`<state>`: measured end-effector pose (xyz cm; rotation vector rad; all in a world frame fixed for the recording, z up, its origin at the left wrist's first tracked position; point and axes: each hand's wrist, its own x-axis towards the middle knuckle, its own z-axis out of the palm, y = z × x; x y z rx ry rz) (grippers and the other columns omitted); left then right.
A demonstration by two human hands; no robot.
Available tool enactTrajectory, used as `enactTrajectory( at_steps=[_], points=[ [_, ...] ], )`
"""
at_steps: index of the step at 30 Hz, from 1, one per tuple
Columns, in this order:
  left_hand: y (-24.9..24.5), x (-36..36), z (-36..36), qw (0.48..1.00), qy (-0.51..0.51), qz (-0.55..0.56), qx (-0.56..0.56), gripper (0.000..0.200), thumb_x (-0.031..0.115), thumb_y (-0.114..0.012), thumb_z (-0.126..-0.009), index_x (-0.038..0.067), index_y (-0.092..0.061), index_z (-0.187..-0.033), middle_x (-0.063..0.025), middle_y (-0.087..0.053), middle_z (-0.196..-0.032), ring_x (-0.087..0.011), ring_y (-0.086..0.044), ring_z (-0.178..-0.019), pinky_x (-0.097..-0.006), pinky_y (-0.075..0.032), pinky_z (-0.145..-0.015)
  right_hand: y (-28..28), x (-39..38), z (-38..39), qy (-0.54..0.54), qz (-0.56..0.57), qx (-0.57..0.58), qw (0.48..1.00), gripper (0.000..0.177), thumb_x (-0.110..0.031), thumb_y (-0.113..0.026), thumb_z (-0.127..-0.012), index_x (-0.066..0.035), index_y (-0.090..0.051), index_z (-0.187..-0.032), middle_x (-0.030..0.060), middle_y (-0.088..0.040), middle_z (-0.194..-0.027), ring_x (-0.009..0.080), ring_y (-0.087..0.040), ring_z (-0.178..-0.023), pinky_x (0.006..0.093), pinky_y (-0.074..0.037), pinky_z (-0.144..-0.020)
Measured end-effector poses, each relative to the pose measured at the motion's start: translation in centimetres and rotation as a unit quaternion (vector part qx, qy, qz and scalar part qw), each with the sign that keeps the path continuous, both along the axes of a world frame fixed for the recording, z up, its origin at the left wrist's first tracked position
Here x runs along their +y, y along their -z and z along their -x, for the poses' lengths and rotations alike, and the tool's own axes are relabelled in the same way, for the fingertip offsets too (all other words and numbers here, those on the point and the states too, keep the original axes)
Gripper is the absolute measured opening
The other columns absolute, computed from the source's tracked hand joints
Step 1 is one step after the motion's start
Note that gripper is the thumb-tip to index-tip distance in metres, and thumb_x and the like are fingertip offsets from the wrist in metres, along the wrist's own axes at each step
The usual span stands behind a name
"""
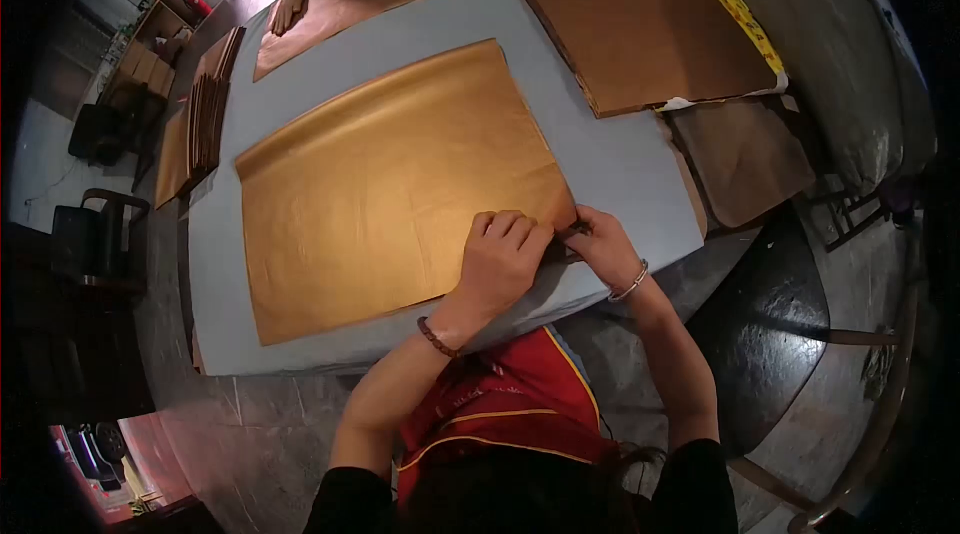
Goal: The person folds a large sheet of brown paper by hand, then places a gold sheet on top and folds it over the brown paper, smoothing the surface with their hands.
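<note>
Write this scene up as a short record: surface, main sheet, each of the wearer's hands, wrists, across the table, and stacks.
Surface: table with a grey-blue covering
Main sheet: gold sheet, spread out, far edge curled
Left hand: left hand, fingers bent at the sheet's near right corner
Right hand: right hand, at the same corner; exact grip hidden
Wrists: dark bracelet left, light bracelet right
Across the table: co-worker's hands on a copper-brown sheet
Stacks: brown stack at right, folded pile at left

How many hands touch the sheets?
4: left hand and right hand at a corner of the gold sheet; another person's two hands on the far sheet. Others may be hidden.
</note>
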<state>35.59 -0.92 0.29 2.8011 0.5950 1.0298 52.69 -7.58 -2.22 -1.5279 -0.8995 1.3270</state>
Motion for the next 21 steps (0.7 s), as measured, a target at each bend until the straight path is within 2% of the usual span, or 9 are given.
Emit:
enactTrajectory(
  at_steps=[2,5,8,9,13,17,19,20,21],
  points=[
    [1.5,-0.5,-0.2,1.0,-0.005,0.006,0.017,0.015,0.008,-0.063,-0.076,0.006,-0.061,-0.091,-0.0058,-0.062,-0.086,-0.0227,-0.058,-0.083,-0.0348,-0.042,-0.073,0.5,-0.2,0.1,-0.002,-0.015,0.066,0.998,0.025,-0.005,-0.056,-0.082,0.005,-0.058,-0.106,0.01,-0.066,-0.089,0.0139,-0.063,-0.078,0.0288,-0.052,-0.069],
    [2.2,-1.3,-0.3,1.0,-0.018,0.014,-0.004,0.024,0.011,-0.066,-0.074,0.006,-0.061,-0.097,-0.0062,-0.062,-0.091,-0.0235,-0.057,-0.086,-0.0359,-0.041,-0.075,1.9,0.0,-0.3,-0.004,-0.02,0.056,0.998,0.025,-0.005,-0.055,-0.082,0.006,-0.059,-0.103,0.01,-0.066,-0.089,0.014,-0.063,-0.078,0.0289,-0.053,-0.069],
    [2.3,-1.6,0.1,0.999,-0.03,0.026,0.015,0.04,0.012,-0.067,-0.072,0.006,-0.058,-0.111,-0.0093,-0.059,-0.101,-0.025,-0.056,-0.089,-0.0396,-0.039,-0.078,0.6,-0.1,0.2,0.011,-0.019,0.053,0.998,0.024,-0.005,-0.055,-0.081,0.007,-0.059,-0.101,0.0102,-0.066,-0.088,0.0146,-0.063,-0.077,0.0295,-0.053,-0.069],
    [2.2,-1.6,0.2,0.999,-0.03,0.026,0.015,0.04,0.012,-0.067,-0.072,0.006,-0.058,-0.111,-0.0093,-0.059,-0.101,-0.025,-0.056,-0.089,-0.0396,-0.039,-0.078,0.9,-0.1,0.1,0.012,-0.028,0.094,0.995,0.023,-0.004,-0.055,-0.081,0.006,-0.059,-0.101,0.0103,-0.065,-0.088,0.0155,-0.063,-0.079,0.0301,-0.054,-0.07],
    [2.0,-1.4,0.2,0.999,-0.027,0.028,0.018,0.038,0.01,-0.065,-0.074,0.006,-0.059,-0.111,-0.0088,-0.059,-0.101,-0.0249,-0.056,-0.087,-0.0377,-0.04,-0.076,1.0,-0.1,0.0,0.002,-0.036,0.055,0.998,0.025,-0.004,-0.054,-0.081,0.006,-0.058,-0.104,0.0103,-0.065,-0.091,0.0162,-0.064,-0.081,0.0295,-0.054,-0.071],
    [2.4,-1.0,0.4,0.999,-0.03,-0.004,0.03,0.031,0.007,-0.06,-0.075,0.005,-0.061,-0.106,-0.0064,-0.06,-0.094,-0.0221,-0.055,-0.079,-0.034,-0.04,-0.07,0.2,-0.3,0.1,-0.003,-0.019,0.083,0.996,0.033,-0.002,-0.053,-0.084,0.004,-0.052,-0.116,0.0107,-0.064,-0.097,0.0172,-0.064,-0.084,0.0299,-0.055,-0.073],
    [2.5,-0.7,0.7,0.999,-0.023,-0.014,0.041,0.03,0.007,-0.059,-0.075,0.005,-0.061,-0.105,-0.0057,-0.06,-0.09,-0.0213,-0.055,-0.077,-0.0335,-0.04,-0.069,-0.7,-0.7,0.3,0.036,-0.018,0.122,0.992,0.041,-0.004,-0.055,-0.087,0.0,-0.044,-0.126,0.0094,-0.063,-0.1,0.0154,-0.064,-0.084,0.0283,-0.054,-0.072],
    [2.4,-0.6,0.8,0.999,-0.02,-0.019,0.047,0.029,0.006,-0.058,-0.074,0.005,-0.062,-0.103,-0.0054,-0.059,-0.088,-0.021,-0.054,-0.076,-0.0334,-0.039,-0.068,-1.5,-1.0,0.1,0.031,0.002,0.127,0.991,0.051,-0.004,-0.055,-0.087,-0.003,-0.035,-0.133,0.0115,-0.063,-0.102,0.0162,-0.064,-0.086,0.0291,-0.055,-0.074],
    [2.4,-0.5,0.8,0.998,-0.016,-0.025,0.052,0.029,0.006,-0.057,-0.074,0.005,-0.062,-0.102,-0.005,-0.059,-0.086,-0.0208,-0.054,-0.074,-0.0332,-0.039,-0.066,-1.9,-1.3,0.2,0.032,0.003,0.125,0.992,0.051,-0.004,-0.055,-0.087,-0.003,-0.035,-0.133,0.0115,-0.063,-0.102,0.0162,-0.064,-0.086,0.0291,-0.055,-0.074]
  ],
)
